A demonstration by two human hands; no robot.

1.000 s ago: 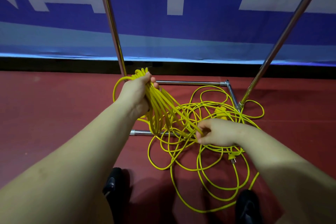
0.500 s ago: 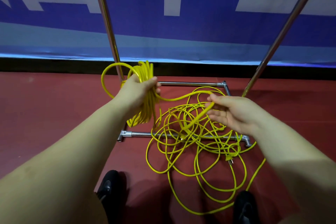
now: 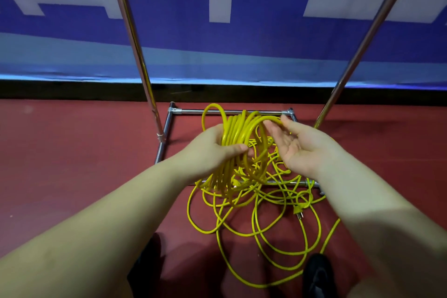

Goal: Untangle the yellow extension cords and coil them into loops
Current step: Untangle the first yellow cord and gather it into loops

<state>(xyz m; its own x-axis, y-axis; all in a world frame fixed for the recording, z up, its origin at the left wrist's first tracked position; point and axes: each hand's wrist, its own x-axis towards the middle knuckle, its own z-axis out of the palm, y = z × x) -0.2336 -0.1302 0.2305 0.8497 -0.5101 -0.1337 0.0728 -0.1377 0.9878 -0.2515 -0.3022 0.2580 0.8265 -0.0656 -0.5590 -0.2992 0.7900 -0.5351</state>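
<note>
My left hand [image 3: 212, 150] grips a thick bundle of yellow cord loops [image 3: 239, 133], which hang down from my fist. My right hand [image 3: 297, 145] is held palm up just right of the bundle. Its fingers are straight and its fingertips touch the newest loop at the top. More yellow cord [image 3: 271, 220] lies tangled on the red floor below both hands. A yellow plug [image 3: 298, 210] shows among those strands.
A chrome rack base [image 3: 229, 112] frames the tangle on the floor. Two chrome poles, the left pole [image 3: 135, 41] and the right pole [image 3: 362, 48], rise from it. A blue and white banner [image 3: 222, 19] hangs behind. Black shoes [image 3: 319, 276] stand at the bottom edge.
My right hand brought a strand up and left onto the bundle, then opened. My left hand lowered slightly and moved toward the middle, its bundle thicker by one loop.
</note>
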